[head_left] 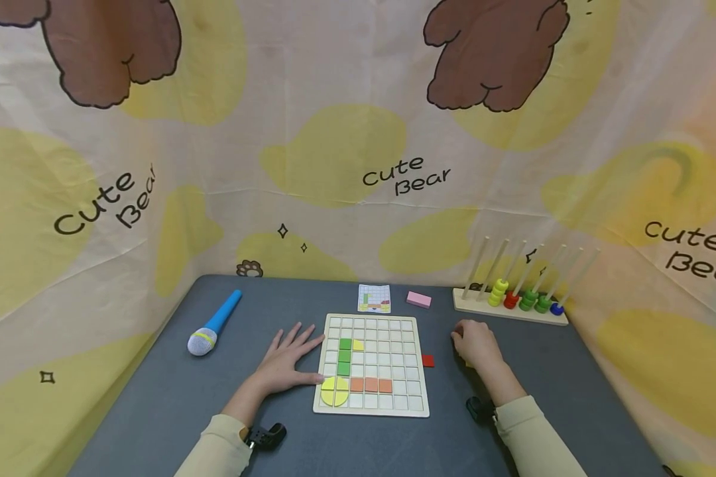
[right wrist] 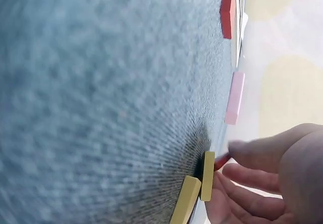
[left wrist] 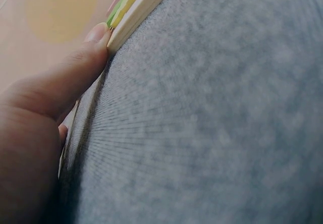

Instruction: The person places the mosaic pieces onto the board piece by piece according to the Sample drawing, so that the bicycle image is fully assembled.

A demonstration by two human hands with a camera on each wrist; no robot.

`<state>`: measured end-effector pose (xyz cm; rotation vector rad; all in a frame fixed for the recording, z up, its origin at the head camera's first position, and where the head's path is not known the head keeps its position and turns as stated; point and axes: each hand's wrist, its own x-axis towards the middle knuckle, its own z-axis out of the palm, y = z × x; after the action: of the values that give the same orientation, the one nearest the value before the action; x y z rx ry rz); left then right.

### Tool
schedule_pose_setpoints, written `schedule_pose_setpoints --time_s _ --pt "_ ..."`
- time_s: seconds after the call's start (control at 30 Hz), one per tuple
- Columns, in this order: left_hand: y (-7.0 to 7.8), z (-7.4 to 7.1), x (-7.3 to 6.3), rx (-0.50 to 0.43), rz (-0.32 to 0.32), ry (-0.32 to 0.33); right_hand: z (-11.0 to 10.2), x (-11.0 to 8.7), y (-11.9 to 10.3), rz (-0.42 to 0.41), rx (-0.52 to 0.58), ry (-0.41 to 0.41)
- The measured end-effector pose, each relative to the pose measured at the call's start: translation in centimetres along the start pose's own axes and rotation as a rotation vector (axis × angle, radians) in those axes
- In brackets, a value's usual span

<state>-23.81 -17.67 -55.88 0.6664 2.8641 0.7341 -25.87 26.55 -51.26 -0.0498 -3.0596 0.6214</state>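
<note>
My left hand [head_left: 283, 364] lies spread on the table beside the white gridded board [head_left: 408, 397], its thumb against the board's left edge. In the left wrist view the thumb presses by the rim, near the edge of a yellow piece [left wrist: 128, 3]. On the grid are green squares [head_left: 344, 356], a yellow square [head_left: 358, 345], orange squares [head_left: 370, 385] and yellow pieces forming a circle [head_left: 335, 391]. My right hand [head_left: 479, 343] is curled low over the table, right of the board. Its thumb and fingers pinch a small red piece [right wrist: 222, 161], mostly hidden, next to yellow blocks [right wrist: 208, 176].
A red square block [head_left: 428, 361] lies at the board's right edge. Behind the board are a patterned card [head_left: 373, 299] and a pink block [head_left: 419, 299]. A peg rack [head_left: 477, 305] with coloured rings stands back right; a blue toy microphone [head_left: 219, 318] lies left.
</note>
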Motion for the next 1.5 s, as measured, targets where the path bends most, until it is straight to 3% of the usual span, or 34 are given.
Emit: schedule_pose_setpoints --time_s 0.2,0.57,0.97,1.5 --pt "0.0 0.0 0.1 0.020 -0.003 -0.012 -0.5 -0.2 -0.2 -0.019 0.020 0.046" --pt "0.0 0.0 0.1 0.012 -0.002 -0.006 -0.5 -1.4 -2.0 -0.062 0.219 0.084" --pt "0.0 0.1 0.1 0.015 -0.012 -0.006 0.3 -3.4 -4.3 -0.025 0.376 0.004" --pt "-0.2 0.2 0.1 0.009 0.018 0.009 2.9 -5.1 -6.3 -0.125 0.448 -0.125"
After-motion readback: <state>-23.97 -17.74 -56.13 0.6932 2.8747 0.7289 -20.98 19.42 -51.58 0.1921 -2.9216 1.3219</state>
